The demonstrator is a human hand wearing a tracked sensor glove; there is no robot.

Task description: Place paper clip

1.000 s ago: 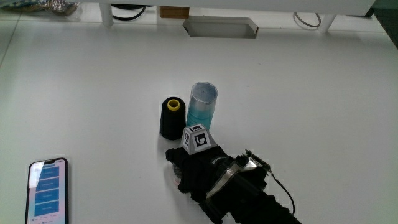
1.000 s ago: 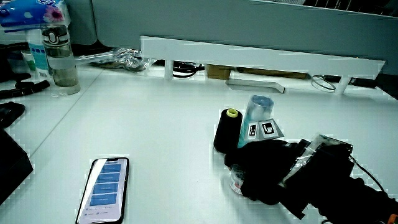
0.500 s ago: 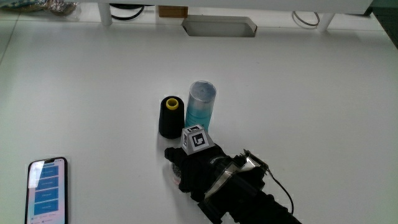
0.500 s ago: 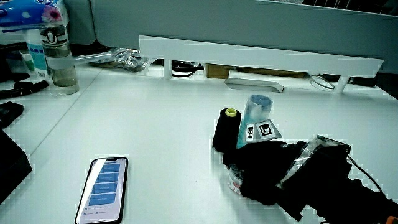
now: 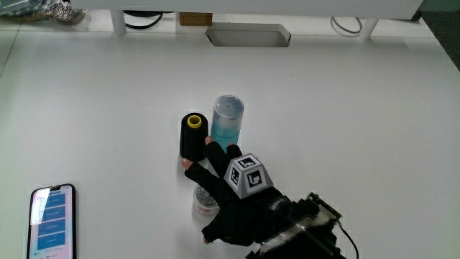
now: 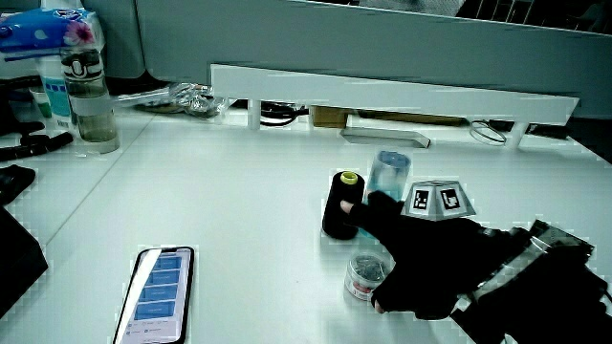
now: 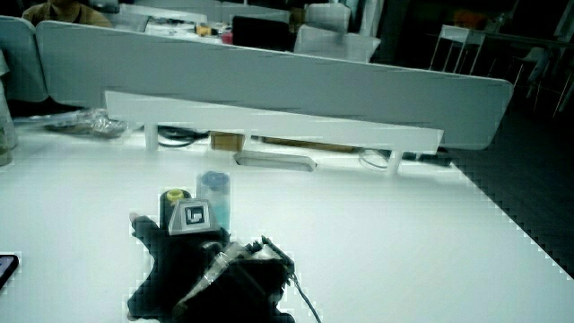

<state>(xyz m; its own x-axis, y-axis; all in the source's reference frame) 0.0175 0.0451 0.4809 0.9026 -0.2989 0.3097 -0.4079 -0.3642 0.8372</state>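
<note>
— What's on the desk?
— The hand, fingers spread, holding nothing, over a small clear jar. Just past it stand a black spool and a blue bottle, side by side.
— The paper clip?
— Cannot tell.

Main view was bright, evenly lit from above; white desk nearly washed out, little surface texture. Shadows were soft and short: faint one at spool base, another under hand. Phone screen glowed. Both side views were dimmer, bluish-grey; desk had dull sheen near partition. Glove read as flat black mass, detail lost, jagged outline. Background above partition was dark, soft.
</note>
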